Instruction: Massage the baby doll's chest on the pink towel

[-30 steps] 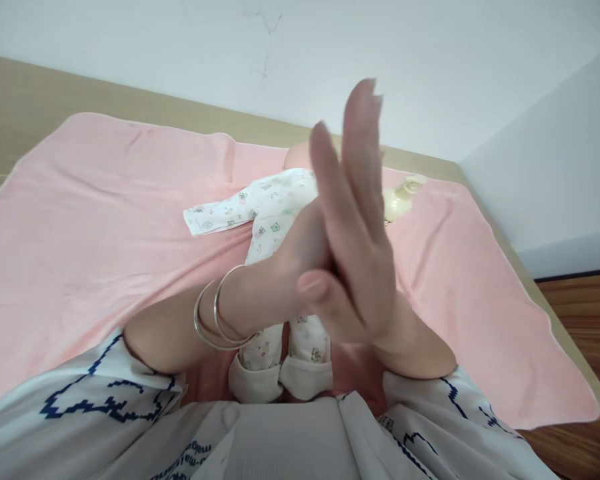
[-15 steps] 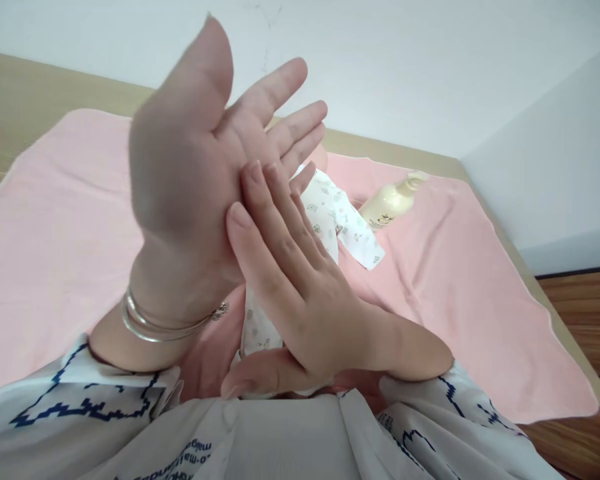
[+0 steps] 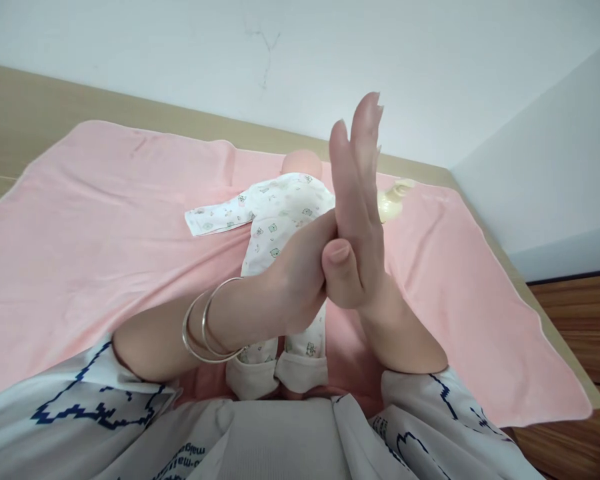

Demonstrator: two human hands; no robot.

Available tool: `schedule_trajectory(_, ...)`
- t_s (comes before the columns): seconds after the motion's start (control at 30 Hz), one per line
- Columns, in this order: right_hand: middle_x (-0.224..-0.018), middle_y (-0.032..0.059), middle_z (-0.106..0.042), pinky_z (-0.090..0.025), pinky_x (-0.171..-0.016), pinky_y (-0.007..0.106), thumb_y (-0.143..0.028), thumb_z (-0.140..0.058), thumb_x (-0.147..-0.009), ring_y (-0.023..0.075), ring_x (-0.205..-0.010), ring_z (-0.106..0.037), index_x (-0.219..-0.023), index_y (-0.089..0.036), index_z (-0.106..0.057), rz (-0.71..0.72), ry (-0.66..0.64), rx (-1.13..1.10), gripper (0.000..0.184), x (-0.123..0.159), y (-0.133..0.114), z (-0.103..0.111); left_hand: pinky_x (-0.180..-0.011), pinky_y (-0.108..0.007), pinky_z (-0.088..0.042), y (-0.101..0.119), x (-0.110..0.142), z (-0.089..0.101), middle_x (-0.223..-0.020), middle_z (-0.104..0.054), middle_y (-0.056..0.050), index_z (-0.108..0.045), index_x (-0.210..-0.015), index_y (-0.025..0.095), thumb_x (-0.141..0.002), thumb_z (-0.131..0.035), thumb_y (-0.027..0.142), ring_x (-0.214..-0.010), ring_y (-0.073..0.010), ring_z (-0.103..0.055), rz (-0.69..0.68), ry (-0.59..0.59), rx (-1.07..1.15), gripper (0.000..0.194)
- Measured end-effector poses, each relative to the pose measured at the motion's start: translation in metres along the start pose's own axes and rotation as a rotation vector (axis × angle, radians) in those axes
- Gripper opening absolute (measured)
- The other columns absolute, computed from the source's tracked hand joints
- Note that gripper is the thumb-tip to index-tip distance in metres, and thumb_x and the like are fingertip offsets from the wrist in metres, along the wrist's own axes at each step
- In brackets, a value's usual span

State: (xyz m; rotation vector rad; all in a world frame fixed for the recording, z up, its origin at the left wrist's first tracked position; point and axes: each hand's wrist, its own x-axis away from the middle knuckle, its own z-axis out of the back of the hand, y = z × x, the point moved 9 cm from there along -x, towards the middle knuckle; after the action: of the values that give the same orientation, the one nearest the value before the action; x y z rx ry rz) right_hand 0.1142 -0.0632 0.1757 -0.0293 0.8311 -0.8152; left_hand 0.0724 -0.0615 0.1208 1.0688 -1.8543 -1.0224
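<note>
My left hand (image 3: 305, 273), with two silver bangles at the wrist, presses against my right hand (image 3: 363, 220). The right one is upright, fingers stretched up and thumb bent toward me. Most of the left fingers are hidden by the right hand, but the two palms look laid together. Neither holds an object. Behind and below them, a baby-sized figure (image 3: 267, 227) in a white printed outfit lies on a pink blanket (image 3: 145, 200); whether doll or baby I cannot tell. My hands cover part of its body. A pale yellow pump bottle (image 3: 393, 203) lies partly hidden behind my right hand.
The blanket covers most of a light wooden table (image 3: 40, 97), whose right edge slants toward me. A white wall (image 3: 180, 53) with a crack stands behind it. At the right is a brown wooden surface (image 3: 580, 320), lower than the table.
My left hand has turned from palm up and spread to lying against the right palm. My right hand has risen upright. More of the clothed figure shows; the bottle is more covered.
</note>
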Motion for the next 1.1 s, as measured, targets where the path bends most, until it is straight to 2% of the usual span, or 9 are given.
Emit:
schedule_trajectory(0.07, -0.189, 0.0067, 0.001, -0.002, -0.147, 0.053, -0.073, -0.004, -0.108, 0.0276, -0.175, 0.012, -0.177, -0.017, -0.014, 0.038, 0.05, -0.026, 0.089, 0.001, 0.0, -0.001, -0.105, -0.039, -0.069, 0.009, -0.005, -0.001, -0.086, -0.07, -0.004, -0.059, -0.08, 0.023, -0.1, -0.044, 0.029, -0.121, -0.0252, -0.074, 0.058, -0.026, 0.042, 0.026)
schedule_trajectory(0.2, -0.185, 0.0223, -0.017, -0.009, -0.146, 0.053, -0.073, -0.005, -0.109, 0.0313, -0.176, -0.001, -0.172, 0.002, -0.025, 0.01, -0.223, -0.047, 0.1, 0.008, 0.0, -0.044, -0.108, -0.046, -0.065, 0.041, -0.037, 0.047, -0.101, -0.074, -0.009, -0.063, -0.109, 0.022, -0.111, -0.029, 0.048, -0.134, -0.0304, -0.071, -0.02, 0.139, 0.018, 0.043)
schedule_trajectory(0.27, -0.179, 0.017, -0.037, -0.028, -0.144, 0.046, -0.065, -0.015, -0.113, 0.0251, -0.173, -0.026, -0.169, -0.006, -0.037, 0.079, -0.352, -0.13, 0.085, 0.013, -0.004, -0.063, -0.118, -0.038, -0.058, 0.054, -0.063, 0.091, -0.131, -0.075, -0.01, -0.058, -0.133, 0.025, -0.112, -0.024, 0.048, -0.145, -0.0241, -0.065, -0.162, 0.276, 0.027, 0.046)
schedule_trajectory(0.37, -0.158, 0.0055, -0.066, -0.046, -0.134, 0.04, -0.047, -0.027, -0.115, 0.0165, -0.151, -0.06, -0.161, -0.022, -0.055, 0.072, -0.395, -0.213, 0.059, 0.013, 0.013, -0.08, -0.122, -0.037, -0.055, 0.036, -0.111, 0.153, -0.144, -0.073, -0.006, -0.061, -0.129, 0.026, -0.11, -0.03, 0.041, -0.144, -0.0216, -0.064, -0.127, 0.447, -0.096, 0.04)
schedule_trajectory(0.47, -0.163, 0.0067, -0.062, -0.04, -0.137, 0.049, -0.036, -0.038, -0.112, 0.0215, -0.157, -0.054, -0.16, -0.022, -0.058, -0.093, -0.411, -0.101, 0.054, 0.011, 0.056, -0.1, -0.116, -0.042, -0.058, 0.011, -0.146, 0.192, -0.131, -0.078, -0.005, -0.067, -0.115, 0.023, -0.099, -0.053, 0.039, -0.124, -0.0228, -0.071, -0.215, 0.557, -0.185, 0.026)
schedule_trajectory(0.63, -0.176, 0.0081, -0.045, -0.017, -0.144, 0.06, -0.037, -0.036, -0.113, 0.0271, -0.172, -0.028, -0.16, -0.018, -0.059, -0.244, -0.48, 0.066, 0.055, 0.009, 0.12, -0.128, -0.121, -0.04, -0.052, -0.011, -0.155, 0.173, -0.126, -0.08, -0.006, -0.073, -0.103, 0.021, -0.086, -0.045, 0.015, -0.123, -0.0216, -0.07, -0.428, 0.544, -0.672, 0.033)
schedule_trajectory(0.8, -0.183, 0.0161, -0.025, -0.018, -0.141, 0.066, -0.043, -0.039, -0.111, 0.0349, -0.174, -0.019, -0.172, -0.012, -0.037, -0.481, -0.412, 0.151, 0.068, 0.011, 0.158, -0.118, -0.137, -0.048, -0.034, -0.017, -0.142, 0.146, -0.135, -0.078, -0.008, -0.074, -0.115, 0.023, -0.097, -0.042, 0.024, -0.133, -0.0264, -0.066, -0.499, 0.508, -1.009, 0.037)
schedule_trajectory(0.93, -0.179, 0.0329, -0.023, -0.019, -0.141, 0.063, -0.038, -0.041, -0.11, 0.0439, -0.172, -0.021, -0.169, 0.009, -0.03, -0.57, -0.421, 0.269, 0.076, 0.024, 0.131, -0.115, -0.141, -0.05, -0.023, -0.021, -0.143, 0.148, -0.143, -0.075, -0.012, -0.073, -0.128, 0.018, -0.103, -0.036, 0.034, -0.14, -0.0274, -0.063, -0.473, 0.493, -1.06, 0.048)
schedule_trajectory(1.1, -0.18, 0.0207, -0.031, -0.015, -0.144, 0.06, -0.021, -0.039, -0.105, 0.0345, -0.174, -0.021, -0.169, -0.002, -0.04, -0.348, -0.471, 0.223, 0.067, 0.022, 0.088, -0.129, -0.138, -0.049, -0.03, -0.023, -0.145, 0.151, -0.142, -0.075, -0.013, -0.074, -0.127, 0.019, -0.102, -0.037, 0.036, -0.138, -0.0286, -0.064, -0.456, 0.491, -1.069, 0.049)
